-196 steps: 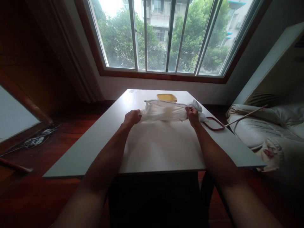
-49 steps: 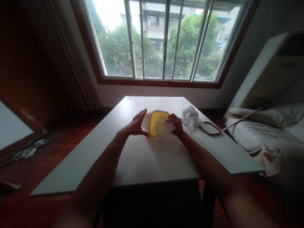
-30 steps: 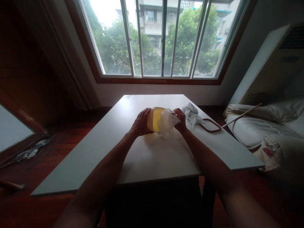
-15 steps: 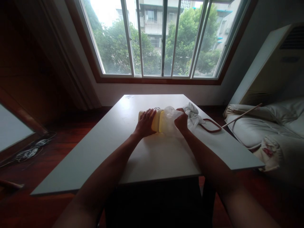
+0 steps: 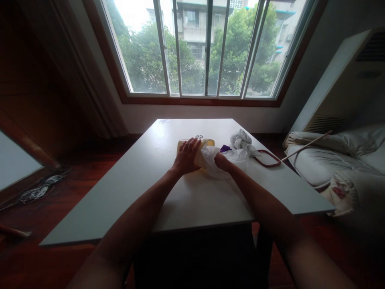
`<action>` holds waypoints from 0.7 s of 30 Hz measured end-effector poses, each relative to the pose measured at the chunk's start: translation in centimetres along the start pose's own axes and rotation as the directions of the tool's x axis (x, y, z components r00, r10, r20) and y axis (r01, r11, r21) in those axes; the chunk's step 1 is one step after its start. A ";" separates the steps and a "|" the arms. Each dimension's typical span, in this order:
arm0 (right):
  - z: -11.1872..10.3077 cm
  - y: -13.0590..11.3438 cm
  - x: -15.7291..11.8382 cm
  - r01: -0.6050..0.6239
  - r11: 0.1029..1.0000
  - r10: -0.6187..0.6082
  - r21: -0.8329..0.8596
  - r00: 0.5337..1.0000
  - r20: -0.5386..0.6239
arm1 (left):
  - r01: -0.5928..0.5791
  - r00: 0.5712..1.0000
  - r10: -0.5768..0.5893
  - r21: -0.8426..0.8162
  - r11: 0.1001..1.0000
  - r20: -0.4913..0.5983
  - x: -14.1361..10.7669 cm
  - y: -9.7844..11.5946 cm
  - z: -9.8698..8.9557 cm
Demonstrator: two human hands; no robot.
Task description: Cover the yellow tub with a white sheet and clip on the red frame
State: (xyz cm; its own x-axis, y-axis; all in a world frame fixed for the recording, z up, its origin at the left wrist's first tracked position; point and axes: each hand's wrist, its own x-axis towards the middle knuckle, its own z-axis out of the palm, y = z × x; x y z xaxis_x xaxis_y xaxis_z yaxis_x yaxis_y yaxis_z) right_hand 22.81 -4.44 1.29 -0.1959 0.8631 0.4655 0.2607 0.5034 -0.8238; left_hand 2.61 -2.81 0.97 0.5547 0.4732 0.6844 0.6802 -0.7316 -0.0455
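Observation:
My left hand is closed over a yellowish see-through plastic container, which lies on its side on the white table. My right hand grips a thin, whitish plastic bag at the container's right end. Part of the bag covers that end; whether any of it is inside I cannot tell. More of the clear plastic trails out to the right, beneath and behind my right hand. Just beyond that hand lies a small purple thing. Behind the container is a thin dark loop.
A crumpled grey-white bag lies at the table's right, touching or near a reddish-brown rounded frame. A thin stick leans across the pale sofa. Cables lie on the floor at left.
My right hand has moved left and slightly down, bringing the plastic bag against the container's right end. The purple thing has come into view. My left hand stays on the container.

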 end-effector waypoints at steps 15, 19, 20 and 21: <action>-1.9 -0.1 0.0 0.054 0.998 -0.050 -0.030 0.992 0.114 | 0.002 1.000 -0.002 -0.006 1.000 -0.021 0.1 -0.2 0.0; -2.0 0.1 0.2 0.097 0.941 -0.136 -0.324 0.986 -0.097 | -0.021 1.000 0.021 0.010 1.000 -0.001 0.2 0.2 0.0; -1.9 0.1 0.3 0.070 0.928 -0.123 -0.367 0.985 -0.123 | -0.024 1.000 0.024 0.016 1.000 0.009 0.2 0.3 0.0; -1.7 0.2 0.3 0.038 0.922 -0.100 -0.385 0.985 -0.141 | -0.029 0.999 0.029 0.020 0.999 0.017 0.2 0.5 0.0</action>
State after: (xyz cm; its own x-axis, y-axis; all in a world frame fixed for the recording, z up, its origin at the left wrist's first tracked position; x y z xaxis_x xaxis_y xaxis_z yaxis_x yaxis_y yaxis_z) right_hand 24.42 -4.03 1.80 -0.0854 0.8054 0.5866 0.5972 0.5126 -0.6169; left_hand 3.10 -3.07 1.11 0.5821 0.4600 0.6705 0.6730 -0.7353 -0.0798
